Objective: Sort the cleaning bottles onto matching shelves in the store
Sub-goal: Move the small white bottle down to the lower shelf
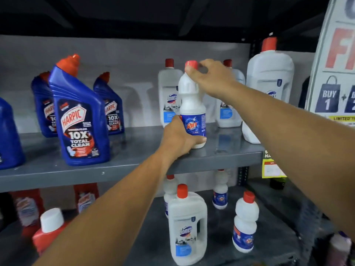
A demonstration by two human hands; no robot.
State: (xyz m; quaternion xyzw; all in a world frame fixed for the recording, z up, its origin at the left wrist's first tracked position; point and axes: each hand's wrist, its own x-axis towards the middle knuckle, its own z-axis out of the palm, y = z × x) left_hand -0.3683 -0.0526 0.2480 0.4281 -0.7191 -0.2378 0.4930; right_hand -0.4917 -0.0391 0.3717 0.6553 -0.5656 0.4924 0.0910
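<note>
Both hands grip Rin bottle (192,112): left hand (180,139) at base, right hand (213,79) at cap.
Sorting unfinished: Rin among Domex; lower shelf (272,227) mixed too.

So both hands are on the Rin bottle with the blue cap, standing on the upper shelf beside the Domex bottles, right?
Not quite: the cap is red, not blue, as the head view shows. The rest holds: the left hand grips the Rin bottle low, the right hand near its top, on the upper shelf beside the Domex bottles.

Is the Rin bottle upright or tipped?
Upright. The Rin bottle stands with its base on the upper shelf, red cap up; the left hand grips its base, the right hand its cap.
</note>
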